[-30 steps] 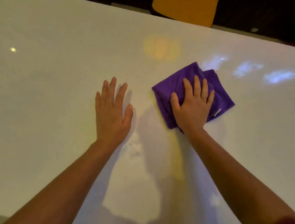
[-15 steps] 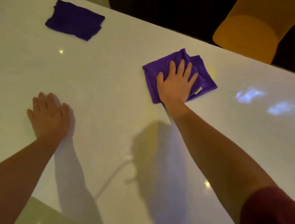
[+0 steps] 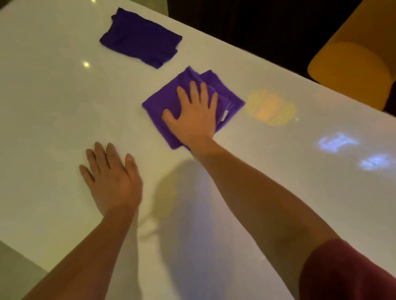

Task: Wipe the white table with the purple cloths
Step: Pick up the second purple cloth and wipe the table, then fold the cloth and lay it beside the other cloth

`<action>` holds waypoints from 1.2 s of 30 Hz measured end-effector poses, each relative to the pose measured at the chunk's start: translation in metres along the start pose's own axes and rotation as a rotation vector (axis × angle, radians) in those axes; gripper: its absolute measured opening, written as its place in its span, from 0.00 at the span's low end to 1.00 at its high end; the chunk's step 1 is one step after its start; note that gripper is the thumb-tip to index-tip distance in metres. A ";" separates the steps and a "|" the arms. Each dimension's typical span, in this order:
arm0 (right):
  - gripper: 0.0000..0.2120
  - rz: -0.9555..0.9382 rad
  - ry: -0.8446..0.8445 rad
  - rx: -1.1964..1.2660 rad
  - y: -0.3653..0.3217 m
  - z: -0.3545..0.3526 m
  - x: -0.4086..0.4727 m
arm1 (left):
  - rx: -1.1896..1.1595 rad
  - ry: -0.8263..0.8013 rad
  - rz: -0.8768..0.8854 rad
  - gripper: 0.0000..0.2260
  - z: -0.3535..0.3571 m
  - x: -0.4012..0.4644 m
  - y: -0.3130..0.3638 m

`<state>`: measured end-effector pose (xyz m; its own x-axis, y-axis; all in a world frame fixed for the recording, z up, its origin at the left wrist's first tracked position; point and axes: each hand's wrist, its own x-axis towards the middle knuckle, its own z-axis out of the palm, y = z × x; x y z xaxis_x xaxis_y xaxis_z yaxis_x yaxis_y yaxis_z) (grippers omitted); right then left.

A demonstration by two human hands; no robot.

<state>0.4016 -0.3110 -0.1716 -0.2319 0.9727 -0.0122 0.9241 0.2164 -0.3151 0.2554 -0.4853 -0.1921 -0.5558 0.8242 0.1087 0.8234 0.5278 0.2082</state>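
Fingers (image 3: 196, 90) of right hand (image 3: 193, 117) spread flat, pressing folded cloth (image 3: 158, 105) near far edge of table (image 3: 35, 115). Left hand (image 3: 110, 178) flat on bare surface, fingers together, nearer the near edge. Second cloth (image 3: 139, 37) lies farther left along far edge, untouched. Yellow chair (image 3: 359, 49) beyond the far edge.

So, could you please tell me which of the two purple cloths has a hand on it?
The nearer purple cloth, pressed flat under the right hand. The farther purple cloth lies untouched toward the table's far edge.
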 end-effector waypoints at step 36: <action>0.21 0.251 -0.124 -0.045 0.150 -0.091 -0.487 | -0.475 -0.560 0.390 0.19 -0.096 -0.347 0.085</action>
<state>0.6807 -0.7449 -0.1266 -0.0265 0.9792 -0.2012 0.9691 -0.0243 -0.2456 0.5074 -0.7464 -0.1188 0.0020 0.9764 -0.2160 0.7398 0.1438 0.6573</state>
